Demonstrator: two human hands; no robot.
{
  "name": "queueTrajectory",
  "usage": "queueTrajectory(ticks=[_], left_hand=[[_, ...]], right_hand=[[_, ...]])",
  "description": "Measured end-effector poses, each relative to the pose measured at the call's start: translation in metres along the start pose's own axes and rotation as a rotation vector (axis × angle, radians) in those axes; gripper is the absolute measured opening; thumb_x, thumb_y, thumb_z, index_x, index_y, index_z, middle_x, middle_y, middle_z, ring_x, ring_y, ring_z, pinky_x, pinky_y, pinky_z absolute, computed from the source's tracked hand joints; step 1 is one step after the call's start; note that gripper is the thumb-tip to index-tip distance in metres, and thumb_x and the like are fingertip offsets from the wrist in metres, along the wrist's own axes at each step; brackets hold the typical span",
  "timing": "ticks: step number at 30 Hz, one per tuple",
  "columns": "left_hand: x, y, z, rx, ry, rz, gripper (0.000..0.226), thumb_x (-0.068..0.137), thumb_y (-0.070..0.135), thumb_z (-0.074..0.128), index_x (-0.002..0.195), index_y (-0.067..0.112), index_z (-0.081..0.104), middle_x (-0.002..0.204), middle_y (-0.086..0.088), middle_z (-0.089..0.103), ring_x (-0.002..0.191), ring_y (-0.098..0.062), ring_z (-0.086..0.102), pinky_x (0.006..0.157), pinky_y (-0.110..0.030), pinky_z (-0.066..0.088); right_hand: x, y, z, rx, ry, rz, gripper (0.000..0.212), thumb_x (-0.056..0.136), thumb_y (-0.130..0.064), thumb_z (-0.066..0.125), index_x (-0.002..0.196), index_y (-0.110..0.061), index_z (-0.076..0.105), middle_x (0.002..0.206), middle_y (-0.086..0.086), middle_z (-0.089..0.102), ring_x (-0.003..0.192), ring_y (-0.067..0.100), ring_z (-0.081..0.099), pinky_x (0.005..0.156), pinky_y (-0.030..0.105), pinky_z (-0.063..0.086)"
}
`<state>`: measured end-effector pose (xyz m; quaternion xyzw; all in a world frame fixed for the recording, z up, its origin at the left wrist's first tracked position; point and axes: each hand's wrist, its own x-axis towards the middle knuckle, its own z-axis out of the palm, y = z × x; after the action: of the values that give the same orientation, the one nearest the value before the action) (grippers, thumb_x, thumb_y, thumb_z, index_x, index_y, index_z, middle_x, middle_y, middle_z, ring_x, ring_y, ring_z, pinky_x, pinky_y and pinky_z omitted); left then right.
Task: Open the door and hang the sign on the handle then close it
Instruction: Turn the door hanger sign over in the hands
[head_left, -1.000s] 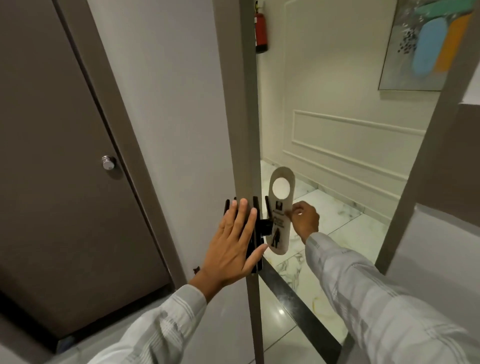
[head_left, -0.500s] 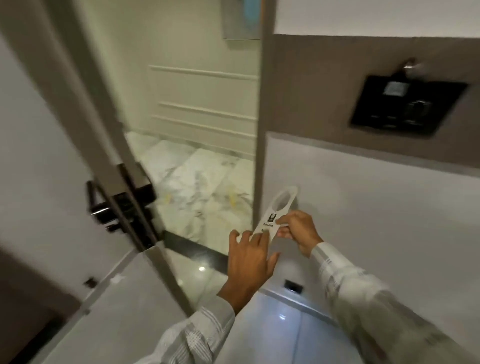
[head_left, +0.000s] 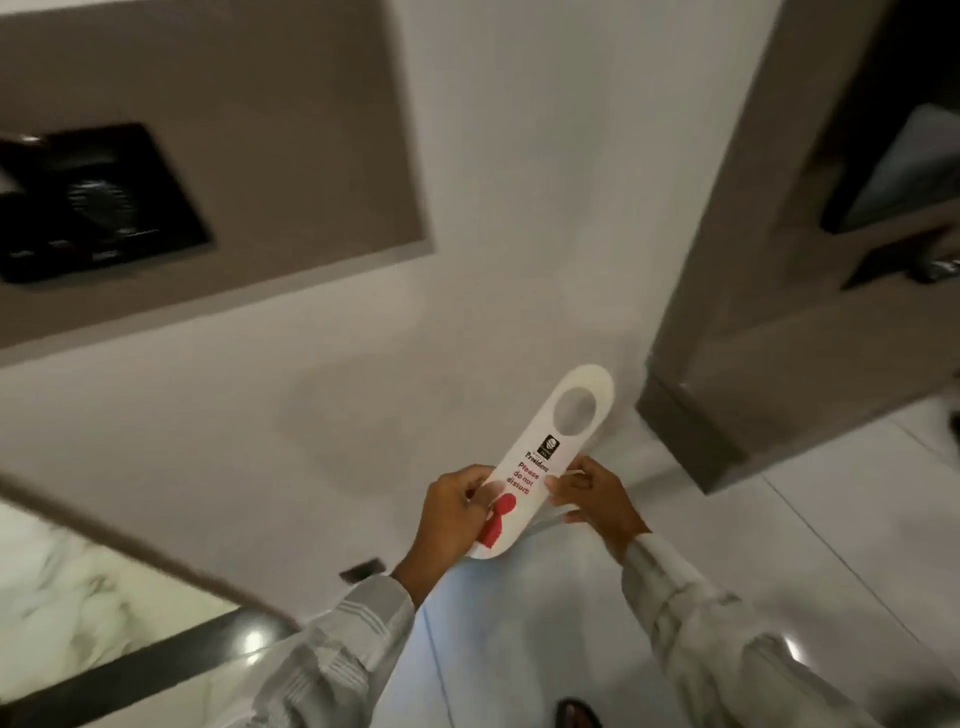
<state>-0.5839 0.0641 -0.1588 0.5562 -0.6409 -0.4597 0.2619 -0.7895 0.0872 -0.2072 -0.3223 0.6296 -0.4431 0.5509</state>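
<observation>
A white door-hanger sign (head_left: 550, 449) with a round hole at its top and red "Please do not disturb" print faces me, tilted up to the right. My left hand (head_left: 457, 512) grips its lower left edge, thumb over the red figure. My right hand (head_left: 592, 493) pinches its right edge. Both hands hold it in front of a white wall. The door and its handle are out of view; only the door frame's edge (head_left: 130, 540) and the dark threshold (head_left: 156, 665) show at lower left.
A black wall panel (head_left: 98, 202) sits in a taupe recess at upper left. A taupe cabinet or column (head_left: 779, 291) stands at the right, reaching the glossy white floor (head_left: 779, 545). Marble corridor floor (head_left: 78, 587) shows at lower left.
My view swung right, away from the open door and its handle. The sign was turned over to its red-printed side, and my left hand went from the door to gripping the sign.
</observation>
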Motion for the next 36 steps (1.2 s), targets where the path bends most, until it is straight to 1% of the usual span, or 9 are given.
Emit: queueTrajectory(ticks=[5,11,14,17,20,22,25,30,36], left_hand=[[0.062,0.047,0.128,-0.013,-0.191,-0.022,0.030,0.092,0.016,0.066,0.121,0.024,0.059,0.101,-0.006,0.072,0.089,-0.023,0.072,0.077,-0.035,0.059],[0.108,0.086,0.243,0.109,-0.377,0.017,0.017,0.092,0.020,0.066,0.109,0.020,0.068,0.116,-0.005,0.069,0.103,-0.025,0.067,0.091,-0.039,0.058],[0.139,0.102,0.280,0.176,-0.420,0.078,0.035,0.097,0.029,0.059,0.129,0.017,0.062,0.133,-0.010,0.062,0.117,-0.026,0.061,0.103,-0.040,0.051],[0.174,0.108,0.313,0.426,-0.484,0.203,0.051,0.100,0.046,0.045,0.144,0.021,0.044,0.150,-0.010,0.044,0.135,-0.031,0.042,0.114,-0.046,0.038],[0.196,0.092,0.331,0.943,-0.569,0.463,0.058,0.100,0.052,0.036,0.151,0.028,0.024,0.163,-0.013,0.014,0.148,-0.042,0.009,0.117,-0.061,0.018],[0.203,0.079,0.341,1.064,-0.595,0.526,0.063,0.099,0.053,0.034,0.154,0.032,0.013,0.165,-0.015,-0.001,0.150,-0.044,-0.002,0.118,-0.065,0.010],[0.205,0.077,0.335,0.994,-0.505,0.479,0.069,0.096,0.064,0.022,0.155,0.033,0.007,0.166,-0.011,-0.006,0.152,-0.037,-0.004,0.119,-0.062,0.002],[0.184,0.073,0.266,0.986,-0.296,0.554,0.080,0.087,0.070,-0.006,0.155,0.032,0.012,0.166,-0.008,0.000,0.153,-0.029,-0.002,0.123,-0.055,0.004],[0.127,0.033,0.111,0.982,0.123,0.450,0.063,0.100,0.056,0.024,0.155,0.026,0.023,0.164,-0.011,0.017,0.152,-0.030,0.015,0.120,-0.056,0.013]], right_hand=[[0.007,0.005,-0.126,0.160,0.307,0.019,0.015,0.083,-0.007,0.076,0.090,-0.010,0.064,0.078,0.006,0.076,0.057,0.014,0.066,0.053,0.026,0.055],[0.038,-0.005,-0.230,0.029,0.660,0.061,0.023,0.084,-0.009,0.074,0.094,-0.016,0.055,0.090,0.011,0.071,0.073,0.028,0.068,0.067,0.040,0.058],[0.069,-0.016,-0.264,-0.192,0.691,0.069,0.006,0.089,-0.013,0.068,0.092,-0.010,0.065,0.103,0.014,0.073,0.092,0.034,0.068,0.085,0.046,0.058],[0.093,-0.018,-0.287,-0.500,0.657,0.028,0.019,0.097,-0.016,0.057,0.105,-0.006,0.070,0.120,0.017,0.068,0.108,0.034,0.063,0.095,0.046,0.053],[0.100,-0.003,-0.293,-1.183,0.394,0.123,0.034,0.101,-0.030,0.044,0.132,-0.023,0.056,0.146,0.014,0.042,0.136,0.037,0.036,0.106,0.055,0.038],[0.098,0.007,-0.299,-1.403,0.321,0.139,0.045,0.101,-0.037,0.044,0.146,-0.032,0.039,0.159,0.012,0.021,0.147,0.037,0.017,0.111,0.060,0.028],[0.098,0.010,-0.298,-1.456,0.338,0.115,0.059,0.099,-0.039,0.049,0.152,-0.030,0.024,0.163,0.016,0.010,0.149,0.038,0.013,0.114,0.059,0.025],[0.098,-0.003,-0.261,-1.428,0.357,-0.088,0.058,0.100,-0.030,0.044,0.154,-0.026,0.023,0.161,0.017,0.022,0.145,0.032,0.027,0.108,0.048,0.037],[0.100,-0.025,-0.119,-1.302,0.215,-0.410,0.053,0.104,-0.044,0.030,0.155,-0.032,0.023,0.164,0.008,0.021,0.150,0.030,0.021,0.118,0.051,0.024]])
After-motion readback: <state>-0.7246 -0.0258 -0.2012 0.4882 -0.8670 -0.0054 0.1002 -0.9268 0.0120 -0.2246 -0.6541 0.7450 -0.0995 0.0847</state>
